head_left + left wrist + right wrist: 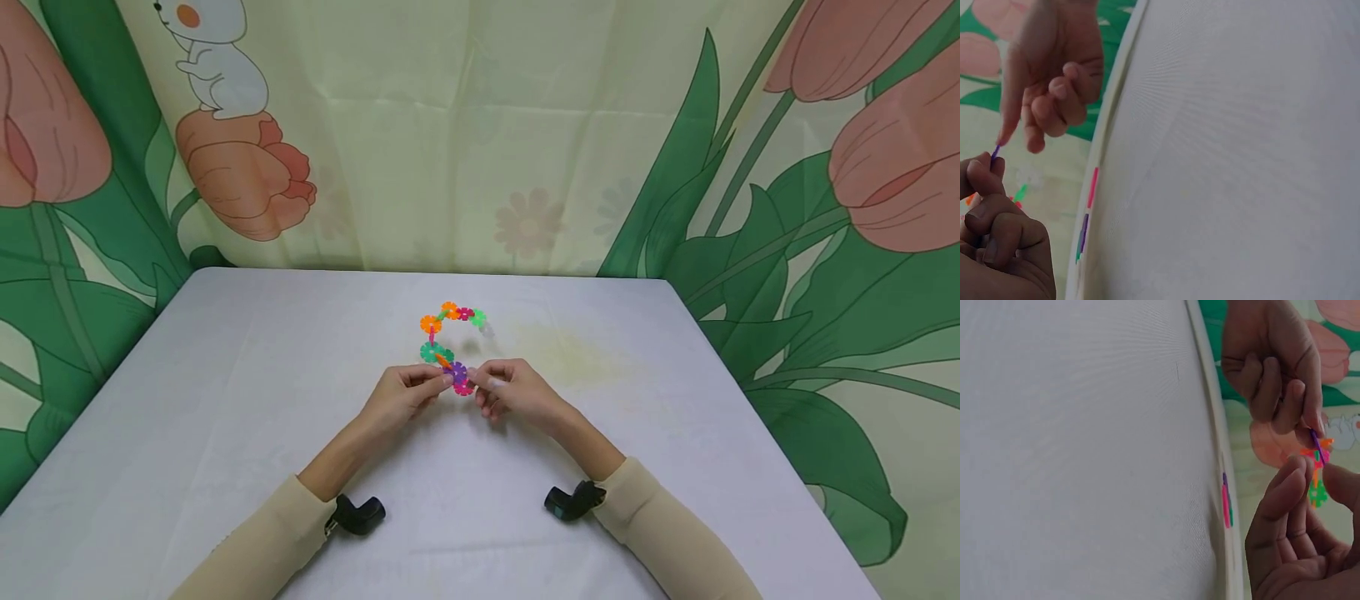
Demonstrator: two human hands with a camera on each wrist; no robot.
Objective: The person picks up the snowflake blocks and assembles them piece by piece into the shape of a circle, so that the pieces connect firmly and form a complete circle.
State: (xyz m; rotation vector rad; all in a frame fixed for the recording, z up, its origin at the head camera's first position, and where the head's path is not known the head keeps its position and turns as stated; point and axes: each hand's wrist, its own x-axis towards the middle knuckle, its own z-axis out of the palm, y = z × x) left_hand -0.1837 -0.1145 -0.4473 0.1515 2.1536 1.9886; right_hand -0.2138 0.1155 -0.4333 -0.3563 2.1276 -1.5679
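Observation:
A chain of colourful notched snowflake discs (431, 324) curves over the table between and beyond the hands, with orange, green, pink and purple pieces. At its near end are a purple disc (458, 372) and a pink disc (464, 389). My left hand (405, 390) pinches the purple disc from the left between thumb and finger. From the right, my right hand (517, 387) pinches the same disc's edge with thumb and index fingertips, its other fingers curled loosely. Both wrist views show the purple disc (995, 150) edge-on between the two hands, partly covered by fingertips.
A white cloth covers the table (225, 400). Behind it hangs a printed curtain (420, 167) with tulips and a rabbit. Thin pink (1092, 187) and purple slivers show along the table's edge in the wrist views. Each sleeve carries a black wrist camera (360, 515).

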